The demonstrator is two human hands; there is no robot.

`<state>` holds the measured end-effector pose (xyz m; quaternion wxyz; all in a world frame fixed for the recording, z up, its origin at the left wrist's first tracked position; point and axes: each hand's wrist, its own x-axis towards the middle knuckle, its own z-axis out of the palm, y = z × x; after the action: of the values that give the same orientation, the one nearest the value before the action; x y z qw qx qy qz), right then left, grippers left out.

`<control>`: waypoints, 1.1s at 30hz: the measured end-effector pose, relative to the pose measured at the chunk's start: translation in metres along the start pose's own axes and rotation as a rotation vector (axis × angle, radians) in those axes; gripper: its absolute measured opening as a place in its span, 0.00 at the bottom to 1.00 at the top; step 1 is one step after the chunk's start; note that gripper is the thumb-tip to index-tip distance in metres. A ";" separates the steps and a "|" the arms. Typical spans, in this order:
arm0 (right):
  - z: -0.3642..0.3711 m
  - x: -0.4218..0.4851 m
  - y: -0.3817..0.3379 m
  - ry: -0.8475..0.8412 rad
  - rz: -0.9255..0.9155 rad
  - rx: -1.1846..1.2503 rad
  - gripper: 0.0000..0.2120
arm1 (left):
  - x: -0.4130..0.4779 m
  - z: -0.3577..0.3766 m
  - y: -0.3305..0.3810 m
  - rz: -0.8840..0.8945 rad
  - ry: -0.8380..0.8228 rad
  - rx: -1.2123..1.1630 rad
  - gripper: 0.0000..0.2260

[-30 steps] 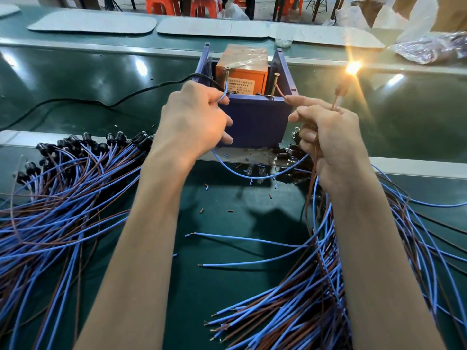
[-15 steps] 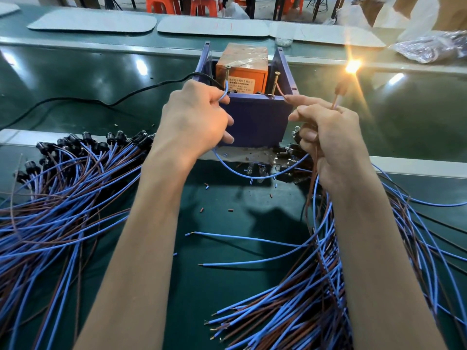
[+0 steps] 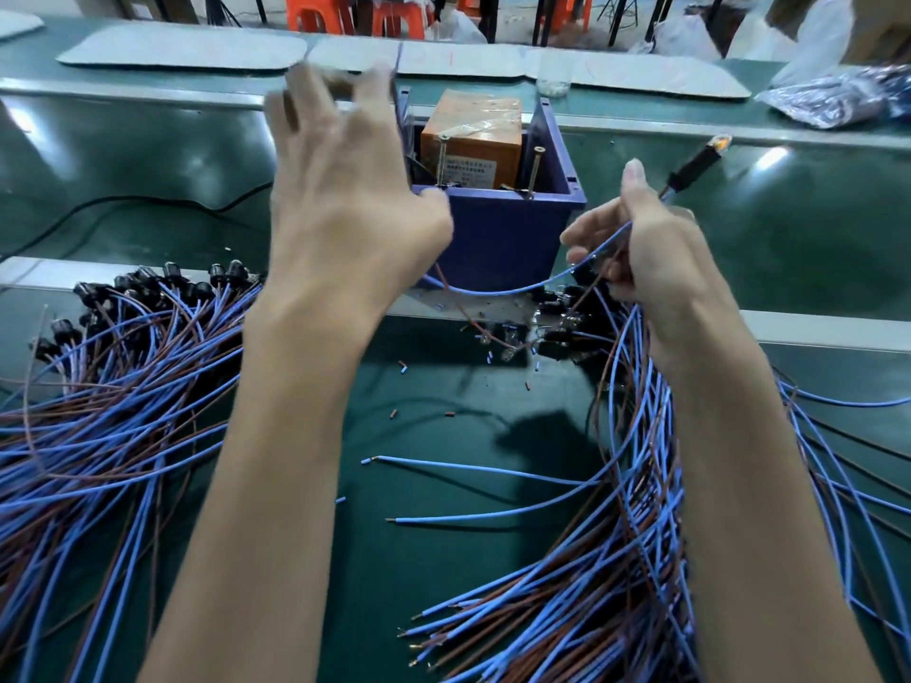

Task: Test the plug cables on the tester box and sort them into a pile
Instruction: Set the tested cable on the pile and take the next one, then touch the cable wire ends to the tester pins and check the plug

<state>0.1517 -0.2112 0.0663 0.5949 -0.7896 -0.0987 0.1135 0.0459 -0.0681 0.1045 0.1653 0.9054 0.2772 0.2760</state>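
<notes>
Fingers (image 3: 298, 103) of left hand (image 3: 345, 209) splayed wide, blurred; right hand (image 3: 655, 268) fingers (image 3: 633, 187) pinch blue cable (image 3: 498, 289).

bright overhead light leaves white glare patches on the green desk (image 3: 123, 189), and soft shadows fall on it. the raised left hand (image 3: 345, 189) is motion-blurred at its fingers; the picture's edges bow.

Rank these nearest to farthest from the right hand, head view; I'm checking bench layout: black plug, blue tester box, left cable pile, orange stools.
1. Black plug: just above the right hand, on the cable it pinches.
2. Blue tester box: to its left, mid-bench.
3. Left cable pile: far left of the bench.
4. Orange stools: top, behind the benches.
</notes>
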 end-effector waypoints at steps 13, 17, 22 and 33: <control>-0.010 -0.009 -0.009 -0.128 -0.017 0.447 0.13 | -0.013 0.009 0.027 0.448 -0.583 0.064 0.22; -0.013 -0.006 -0.010 -0.104 -0.005 0.670 0.09 | -0.016 0.016 0.023 0.365 -0.840 0.028 0.16; -0.018 0.000 -0.001 0.029 -0.041 0.537 0.09 | -0.020 0.015 0.032 0.348 -0.892 -0.143 0.11; -0.042 0.001 0.018 -0.041 0.107 -0.716 0.09 | -0.037 0.032 0.048 0.313 -1.280 0.117 0.20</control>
<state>0.1652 -0.2547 0.0603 0.2717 -0.9495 -0.1029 0.1185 0.0591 -0.1323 0.0857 0.2058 0.9278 0.0039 -0.3113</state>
